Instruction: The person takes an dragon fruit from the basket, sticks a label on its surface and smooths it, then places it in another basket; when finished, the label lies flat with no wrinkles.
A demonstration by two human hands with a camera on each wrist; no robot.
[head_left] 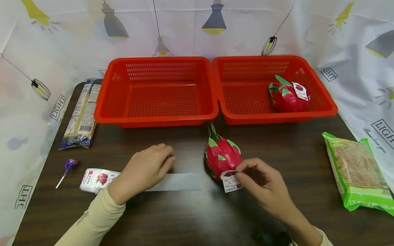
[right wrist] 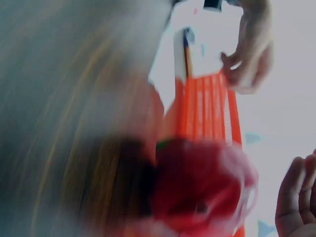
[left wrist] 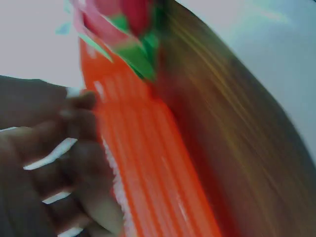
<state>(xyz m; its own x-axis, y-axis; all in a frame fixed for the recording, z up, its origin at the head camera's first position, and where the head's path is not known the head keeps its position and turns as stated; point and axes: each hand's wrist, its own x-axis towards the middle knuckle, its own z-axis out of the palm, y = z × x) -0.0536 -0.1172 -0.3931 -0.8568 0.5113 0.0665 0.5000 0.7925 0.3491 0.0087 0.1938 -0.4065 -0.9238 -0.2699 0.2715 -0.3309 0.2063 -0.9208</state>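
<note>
A dragon fruit (head_left: 224, 155) with green-tipped scales lies on the table, its leafy end toward the baskets. At its near side, my right hand (head_left: 266, 186) pinches a small printed label (head_left: 231, 181) between thumb and forefinger. The label touches or overlaps the fruit; how far it sticks cannot be told. My left hand (head_left: 147, 167) hovers with loosely bent fingers over a pale strip (head_left: 181, 182) and holds nothing visible. Left of it lies a label roll (head_left: 98, 180). Blurred wrist views show the fruit (right wrist: 202, 185) and the left hand (left wrist: 64, 163) with fingers apart.
Two red baskets stand at the back: the left basket (head_left: 160, 121) and the right basket (head_left: 277, 117), which holds a labelled dragon fruit (head_left: 289, 97). A lollipop (head_left: 70, 165) and a blue-gold packet (head_left: 82, 118) lie left. A green-edged packet (head_left: 358, 171) lies right.
</note>
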